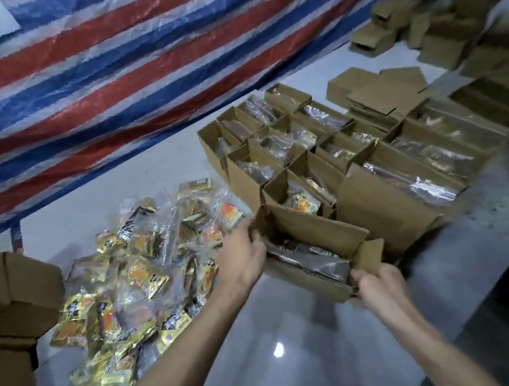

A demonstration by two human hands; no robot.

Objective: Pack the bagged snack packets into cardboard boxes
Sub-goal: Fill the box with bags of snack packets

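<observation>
My left hand and right hand each curl round an end of the open cardboard box at frame centre, probably to steady it. One snack bag lies inside. The unpacked bags are heaped at lower left.

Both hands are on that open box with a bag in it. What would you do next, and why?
Probably set it down beside the filled boxes behind. The left hand and right hand each grip an end of the box, a bag already lies inside, and those neighbours stand open too, so closing seems to come later.
</observation>
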